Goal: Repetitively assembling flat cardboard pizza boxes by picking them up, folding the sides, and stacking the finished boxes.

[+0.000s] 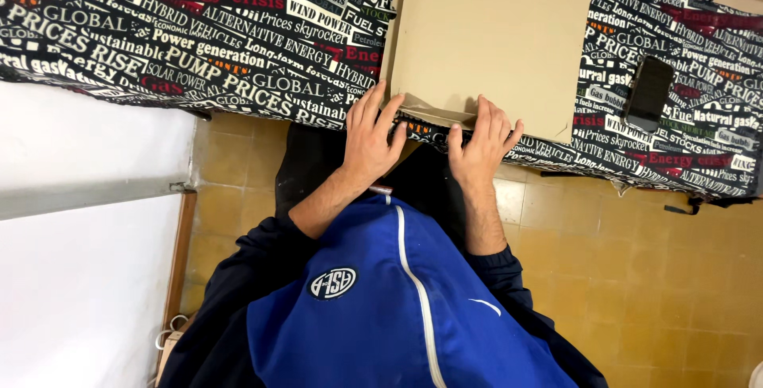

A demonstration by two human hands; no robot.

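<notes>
Head camera, looking straight down. A flat tan cardboard box point(485, 42), unfolded and plain, lies on a bench covered by a black cloth printed all over with white, red and green lettering point(199, 46). The box's near edge reaches the bench's front edge, where a loose flap point(433, 110) lifts slightly.

The left hand point(372, 137) rests at the box's near left corner, fingers spread apart and flat, clamped on nothing. The right hand point(481, 145) lies just beside it on the near edge, fingers also apart, pressing down rather than gripping.

To crease this flap cleanly, it seems best to keep both palms flat along the fold line and press evenly.

A dark rectangular phone point(648, 92) lies on the cloth, right of the box, apart from it. The person wears a blue zip jacket with a round white badge point(332, 283) on the chest. Below is a tan tiled floor point(636, 261); a white panel point(79, 261) stands at left.
</notes>
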